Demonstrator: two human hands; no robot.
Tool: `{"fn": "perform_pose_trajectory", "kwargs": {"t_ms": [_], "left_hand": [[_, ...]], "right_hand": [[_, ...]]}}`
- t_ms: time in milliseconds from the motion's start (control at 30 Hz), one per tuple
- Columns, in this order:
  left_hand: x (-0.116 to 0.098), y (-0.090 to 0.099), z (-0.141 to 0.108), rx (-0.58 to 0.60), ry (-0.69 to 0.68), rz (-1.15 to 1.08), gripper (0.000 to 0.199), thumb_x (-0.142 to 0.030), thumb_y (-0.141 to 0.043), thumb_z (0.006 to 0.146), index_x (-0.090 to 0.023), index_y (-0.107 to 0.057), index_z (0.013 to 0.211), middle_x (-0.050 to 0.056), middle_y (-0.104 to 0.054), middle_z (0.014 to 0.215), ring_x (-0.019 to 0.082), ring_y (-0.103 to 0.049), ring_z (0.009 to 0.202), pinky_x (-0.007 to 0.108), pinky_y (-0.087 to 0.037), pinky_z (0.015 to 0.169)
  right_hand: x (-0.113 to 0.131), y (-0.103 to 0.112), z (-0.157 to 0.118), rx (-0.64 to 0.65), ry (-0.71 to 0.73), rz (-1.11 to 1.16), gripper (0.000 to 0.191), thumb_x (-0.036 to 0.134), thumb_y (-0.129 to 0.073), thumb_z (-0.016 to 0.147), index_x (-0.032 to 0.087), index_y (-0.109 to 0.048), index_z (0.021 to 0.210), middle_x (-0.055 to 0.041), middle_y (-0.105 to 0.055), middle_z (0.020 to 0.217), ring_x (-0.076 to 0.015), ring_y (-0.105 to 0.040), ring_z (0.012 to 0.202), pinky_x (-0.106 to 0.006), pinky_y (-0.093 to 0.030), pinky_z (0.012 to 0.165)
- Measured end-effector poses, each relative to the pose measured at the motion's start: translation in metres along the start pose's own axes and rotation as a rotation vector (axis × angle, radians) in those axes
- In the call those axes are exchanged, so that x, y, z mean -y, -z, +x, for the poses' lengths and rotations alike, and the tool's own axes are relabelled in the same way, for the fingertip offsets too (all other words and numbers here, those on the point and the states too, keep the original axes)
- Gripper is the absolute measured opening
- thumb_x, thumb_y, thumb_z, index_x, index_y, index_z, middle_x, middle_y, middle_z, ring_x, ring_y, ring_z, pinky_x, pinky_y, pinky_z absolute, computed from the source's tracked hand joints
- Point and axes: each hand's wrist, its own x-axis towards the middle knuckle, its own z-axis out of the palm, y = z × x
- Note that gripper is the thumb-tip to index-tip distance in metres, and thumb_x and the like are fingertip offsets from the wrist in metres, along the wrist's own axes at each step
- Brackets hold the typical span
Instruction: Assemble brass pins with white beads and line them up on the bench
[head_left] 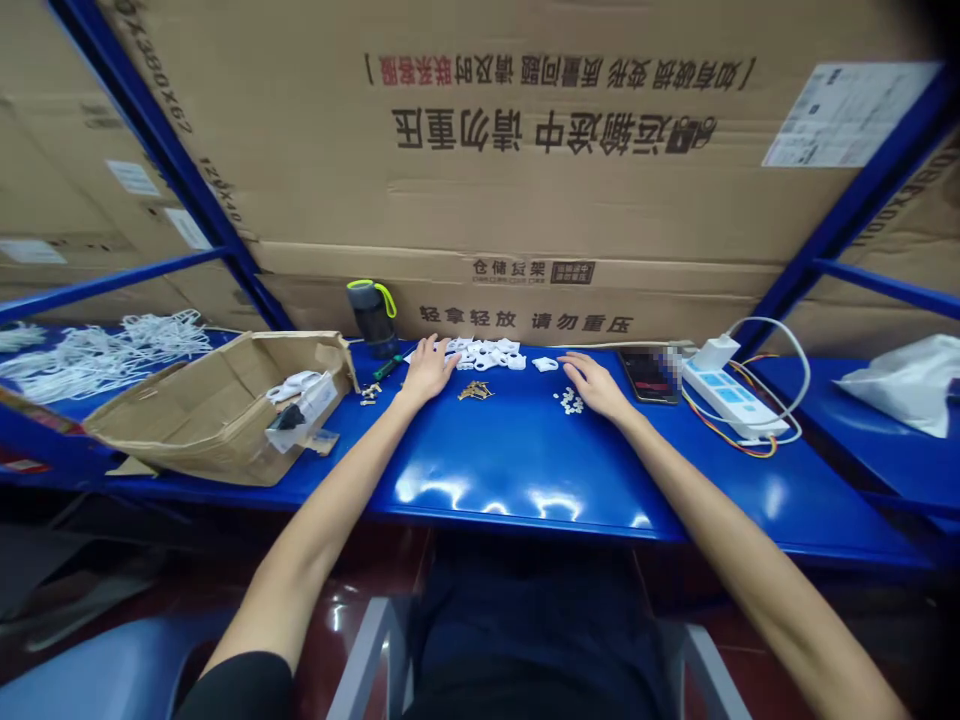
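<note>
"White plastic pieces [487, 353], flat and looped, in a loose heap: where do they sit?"

"At the back of the blue steel bench [525, 490], up against a cardboard carton [517, 225], between the two hands."

"Do they point anywhere?"

"No single way. The heap spreads sideways along the back edge, and each piece is too small to read."

"And the hands?"

"Well apart, open and flat on the bench, holding nothing that shows. The left hand [429, 370] is just beside the heap; the right hand [592, 385] is near small white beads [570, 401]."

"Room to move?"

"Plenty: a wide blue stretch runs to the front edge. Brass parts [475, 391] lie between the hands."
</note>
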Motion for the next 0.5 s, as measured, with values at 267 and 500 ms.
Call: {"fn": "perform_pose_trajectory", "kwargs": {"t_ms": [267,500], "left_hand": [[0.012,-0.022,0.024,0.183,-0.113,-0.138,0.060,-0.056,-0.038,0.106,-0.021,-0.050,0.152,0.014,-0.048,0.159,0.032,-0.042,0.150,0.050,-0.031,0.126],[-0.013,-0.028,0.033,0.201,-0.249,-0.280,0.057,-0.058,-0.041,0.105,-0.023,-0.056,0.148,0.011,-0.051,0.157,0.030,-0.043,0.148,0.049,-0.029,0.127]], "right_hand": [[-0.031,0.007,0.028,0.119,-0.036,0.125,0.039,0.039,-0.059,0.098,0.029,-0.072,0.133,-0.0047,-0.067,0.144,-0.0291,-0.058,0.139,-0.052,-0.042,0.121],[-0.026,-0.011,0.038,0.190,0.087,0.094,0.033,0.039,-0.062,0.100,0.031,-0.076,0.128,-0.0009,-0.072,0.136,-0.0311,-0.062,0.135,-0.050,-0.045,0.119]]}}
